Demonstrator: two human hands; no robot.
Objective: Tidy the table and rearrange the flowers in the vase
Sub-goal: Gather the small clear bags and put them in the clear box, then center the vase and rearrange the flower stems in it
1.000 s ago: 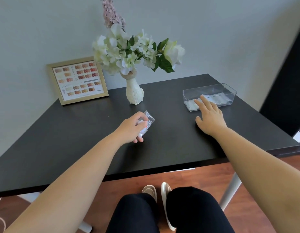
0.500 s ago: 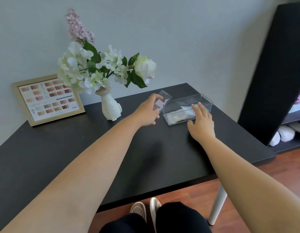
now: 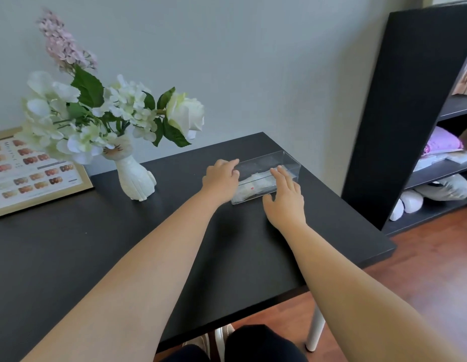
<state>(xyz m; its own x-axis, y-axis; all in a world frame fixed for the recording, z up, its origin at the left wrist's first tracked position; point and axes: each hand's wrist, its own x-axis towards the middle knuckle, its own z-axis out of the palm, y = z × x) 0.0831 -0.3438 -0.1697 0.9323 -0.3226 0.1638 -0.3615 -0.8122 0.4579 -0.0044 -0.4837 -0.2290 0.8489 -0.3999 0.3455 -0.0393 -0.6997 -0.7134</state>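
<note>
A clear plastic box [image 3: 292, 163] sits at the back right of the black table [image 3: 96, 257]. Small clear packets [image 3: 249, 185] lie inside it. My left hand [image 3: 222, 176] rests at the box's left end, fingers loosely apart, holding nothing that I can see. My right hand [image 3: 286, 197] lies flat against the box's front wall, fingers spread over its rim. A white cat-shaped vase [image 3: 134, 176] stands to the left, holding white flowers [image 3: 101, 118] and a pink sprig [image 3: 62, 45].
A gold-framed colour chart [image 3: 31, 176] leans on the wall at the far left. A black shelf unit [image 3: 415, 105] with bags and bundles stands to the right of the table. Wooden floor lies below.
My left hand carried the small clear packet from the table's middle to the box and let it go there. My right hand stayed at the box. The view turned to the right.
</note>
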